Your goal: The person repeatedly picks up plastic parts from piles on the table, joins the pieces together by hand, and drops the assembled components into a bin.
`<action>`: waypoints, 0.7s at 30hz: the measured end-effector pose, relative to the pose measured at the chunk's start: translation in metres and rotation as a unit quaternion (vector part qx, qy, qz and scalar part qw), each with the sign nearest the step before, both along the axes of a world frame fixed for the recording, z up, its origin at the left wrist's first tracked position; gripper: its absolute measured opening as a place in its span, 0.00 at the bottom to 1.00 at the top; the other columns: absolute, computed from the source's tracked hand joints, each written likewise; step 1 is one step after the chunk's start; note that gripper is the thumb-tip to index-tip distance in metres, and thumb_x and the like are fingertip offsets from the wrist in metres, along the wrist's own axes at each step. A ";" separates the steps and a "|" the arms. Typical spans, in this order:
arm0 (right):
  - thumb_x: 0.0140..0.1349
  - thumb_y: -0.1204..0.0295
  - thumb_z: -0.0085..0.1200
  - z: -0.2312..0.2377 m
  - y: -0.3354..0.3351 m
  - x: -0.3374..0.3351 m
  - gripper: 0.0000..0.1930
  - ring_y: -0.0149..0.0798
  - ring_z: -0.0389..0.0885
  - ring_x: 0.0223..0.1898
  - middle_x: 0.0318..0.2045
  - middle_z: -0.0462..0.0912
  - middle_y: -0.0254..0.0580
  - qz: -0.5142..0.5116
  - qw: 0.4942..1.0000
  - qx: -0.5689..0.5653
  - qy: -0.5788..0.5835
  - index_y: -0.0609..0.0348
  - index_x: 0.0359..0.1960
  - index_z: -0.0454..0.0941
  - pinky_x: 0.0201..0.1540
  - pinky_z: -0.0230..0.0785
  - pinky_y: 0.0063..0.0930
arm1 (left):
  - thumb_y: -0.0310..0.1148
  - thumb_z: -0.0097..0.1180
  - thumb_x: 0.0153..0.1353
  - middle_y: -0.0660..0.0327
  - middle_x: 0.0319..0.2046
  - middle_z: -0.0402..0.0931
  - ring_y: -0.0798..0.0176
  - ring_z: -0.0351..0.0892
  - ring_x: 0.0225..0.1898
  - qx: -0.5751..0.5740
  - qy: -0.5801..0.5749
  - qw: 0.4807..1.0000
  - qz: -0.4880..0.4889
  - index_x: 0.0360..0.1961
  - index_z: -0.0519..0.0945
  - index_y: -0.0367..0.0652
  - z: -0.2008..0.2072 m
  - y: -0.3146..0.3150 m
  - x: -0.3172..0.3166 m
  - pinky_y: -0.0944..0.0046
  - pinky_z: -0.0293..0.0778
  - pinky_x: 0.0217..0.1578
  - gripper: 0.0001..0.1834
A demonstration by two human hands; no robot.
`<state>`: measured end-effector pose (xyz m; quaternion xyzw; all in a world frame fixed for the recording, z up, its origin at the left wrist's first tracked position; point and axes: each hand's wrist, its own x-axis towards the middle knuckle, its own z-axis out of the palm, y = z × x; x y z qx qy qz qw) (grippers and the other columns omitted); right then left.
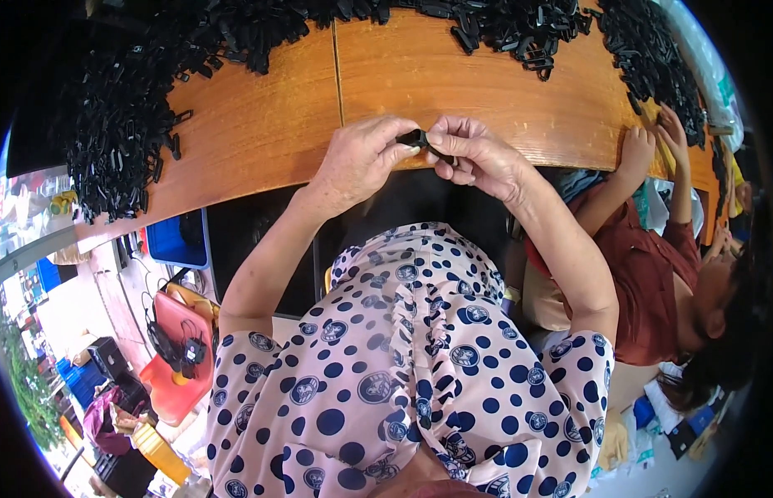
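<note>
Close to the table's front edge, my left hand (357, 162) pinches a small black plastic piece (415, 139) between thumb and fingers. My right hand (479, 158) grips the other end of it, thumb on top and fingers curled beneath. Fingers cover much of the piece, and I cannot tell whether it is one part or two joined. It resembles the loose black parts heaped on the table, which look like plastic buckle parts. Both hands are close together over the brown wooden table (262, 137).
Heaps of black plastic parts lie at the left (121, 124), along the back (511, 25) and at the far right (652, 58). Another person (644, 249) works at the right, hands at the table. At lower left are a red chair (175, 373) and a blue bin (177, 241).
</note>
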<state>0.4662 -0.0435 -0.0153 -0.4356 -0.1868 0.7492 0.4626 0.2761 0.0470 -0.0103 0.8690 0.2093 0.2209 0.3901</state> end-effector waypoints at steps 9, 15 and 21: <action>0.59 0.41 0.46 0.000 -0.009 -0.026 0.31 0.33 0.79 0.31 0.37 0.77 0.40 0.110 0.988 0.051 0.092 0.55 0.52 0.68 0.18 0.64 0.14 | 0.28 0.59 0.56 0.57 0.52 0.64 0.64 0.73 0.41 -0.356 -0.167 0.919 0.026 0.39 0.79 0.37 -0.024 -0.019 -0.012 0.69 0.71 0.41 0.11; 0.60 0.47 0.50 -0.011 -0.014 -0.045 0.32 0.30 0.78 0.32 0.34 0.75 0.37 0.095 0.983 0.151 0.037 0.59 0.56 0.64 0.21 0.68 0.14 | 0.40 0.58 0.59 0.55 0.59 0.61 0.70 0.71 0.42 -0.445 -0.208 0.871 0.007 0.41 0.80 0.40 -0.018 -0.032 -0.021 0.74 0.69 0.36 0.16; 0.63 0.72 0.51 -0.019 -0.025 -0.051 0.17 0.31 0.77 0.35 0.36 0.77 0.40 0.100 0.961 0.215 -0.140 0.57 0.55 0.70 0.33 0.69 0.19 | 0.38 0.59 0.55 0.56 0.59 0.60 0.61 0.72 0.47 -0.336 -0.174 0.925 -0.028 0.46 0.78 0.39 -0.007 -0.031 -0.034 0.67 0.72 0.43 0.20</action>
